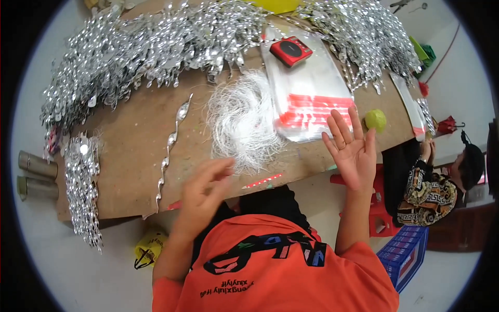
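Palm of the right hand [357, 162] is turned up with spread fingers, and it holds nothing. The left hand [204, 191], lower and to its left, is blurred with half-bent fingers; I cannot tell whether it pinches something thin. Between the hands, just beyond the left fingertips, lies a loose heap of white thread [241, 122]. Just right of the left hand is a red strip with white dots [262, 181]; ahead-left of it, a twisted silver strip [171, 139]. Beyond the right hand lie clear plastic bags [312, 78], and a red device [291, 50] rests on them. A yellow-green ball [375, 120] is just right of these fingertips. Farthest from both hands, silver garlands [156, 47] are heaped on the table [130, 171].
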### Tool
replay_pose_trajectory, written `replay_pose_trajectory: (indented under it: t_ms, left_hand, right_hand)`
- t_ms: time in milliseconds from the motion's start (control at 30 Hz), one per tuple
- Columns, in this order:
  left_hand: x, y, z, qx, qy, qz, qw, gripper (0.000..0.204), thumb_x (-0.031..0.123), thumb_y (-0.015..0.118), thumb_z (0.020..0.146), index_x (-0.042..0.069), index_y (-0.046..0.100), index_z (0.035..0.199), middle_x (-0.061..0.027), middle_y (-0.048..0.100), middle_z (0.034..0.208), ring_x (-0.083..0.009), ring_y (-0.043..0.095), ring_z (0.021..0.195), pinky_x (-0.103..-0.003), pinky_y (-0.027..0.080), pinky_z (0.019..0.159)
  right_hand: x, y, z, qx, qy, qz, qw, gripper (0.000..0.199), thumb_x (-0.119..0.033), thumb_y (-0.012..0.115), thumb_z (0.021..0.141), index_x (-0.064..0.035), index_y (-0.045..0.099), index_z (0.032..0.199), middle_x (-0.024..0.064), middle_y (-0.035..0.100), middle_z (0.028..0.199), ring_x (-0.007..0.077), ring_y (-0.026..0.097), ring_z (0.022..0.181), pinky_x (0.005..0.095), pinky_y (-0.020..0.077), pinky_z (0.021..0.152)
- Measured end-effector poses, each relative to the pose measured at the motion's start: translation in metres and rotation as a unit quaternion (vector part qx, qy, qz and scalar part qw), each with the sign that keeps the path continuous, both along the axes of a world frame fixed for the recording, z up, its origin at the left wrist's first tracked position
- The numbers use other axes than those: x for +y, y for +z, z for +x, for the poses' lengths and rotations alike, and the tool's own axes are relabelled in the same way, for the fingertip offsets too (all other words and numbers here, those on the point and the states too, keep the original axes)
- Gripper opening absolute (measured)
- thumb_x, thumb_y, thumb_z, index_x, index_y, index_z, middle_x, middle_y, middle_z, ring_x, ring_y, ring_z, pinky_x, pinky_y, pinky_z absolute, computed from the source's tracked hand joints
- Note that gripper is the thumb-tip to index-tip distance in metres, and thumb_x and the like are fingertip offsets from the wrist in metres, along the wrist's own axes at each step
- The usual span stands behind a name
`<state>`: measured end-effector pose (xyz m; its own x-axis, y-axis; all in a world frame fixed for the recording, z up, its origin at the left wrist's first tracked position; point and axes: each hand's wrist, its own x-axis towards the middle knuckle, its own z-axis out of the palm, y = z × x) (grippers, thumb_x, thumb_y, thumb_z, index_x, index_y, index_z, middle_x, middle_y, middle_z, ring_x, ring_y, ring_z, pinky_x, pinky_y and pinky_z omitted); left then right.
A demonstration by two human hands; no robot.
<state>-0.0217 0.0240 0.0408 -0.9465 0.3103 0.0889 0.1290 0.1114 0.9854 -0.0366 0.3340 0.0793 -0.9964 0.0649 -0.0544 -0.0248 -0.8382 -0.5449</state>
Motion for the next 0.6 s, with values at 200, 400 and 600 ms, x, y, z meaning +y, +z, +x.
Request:
replay_pose_trajectory:
  t_ms: [200,400,600]
  left_hand:
    - [0.069,0.001,0.008,0.266,-0.104,-0.076,0.955,0.053,0.016,0.066,0.077,0.003,0.047,0.124,-0.0190,0.047,0.125,-0.0330,0.048,0.113,-0.041,0.039,0.095]
    - [0.112,-0.001,0.015,0.388,-0.133,-0.122,0.904,0.073,0.029,0.070,0.067,0.006,0.041,0.130,-0.0153,0.035,0.137,-0.0304,0.034,0.127,-0.048,0.028,0.103]
    - [0.154,-0.006,0.013,0.422,-0.204,-0.131,0.874,0.081,0.040,0.068,0.066,0.006,0.038,0.132,-0.0144,0.033,0.139,-0.0285,0.025,0.132,-0.049,0.016,0.106]
  right_hand:
    - [-0.031,-0.004,-0.006,-0.006,0.072,-0.009,0.997,0.056,-0.047,0.024,0.095,-0.0133,0.024,0.140,0.0211,0.024,0.143,0.0317,0.025,0.133,0.0500,0.0183,0.108]
    - [-0.043,-0.004,0.000,0.006,0.088,-0.001,0.996,0.060,-0.052,0.021,0.093,-0.0168,0.018,0.142,0.0219,0.018,0.144,0.0351,0.025,0.132,0.0543,0.0218,0.105]
    - [-0.021,-0.005,0.033,-0.002,0.042,0.033,0.999,0.061,-0.054,0.021,0.093,-0.0172,0.019,0.142,0.0217,0.023,0.142,0.0404,0.032,0.126,0.0521,0.0300,0.102]
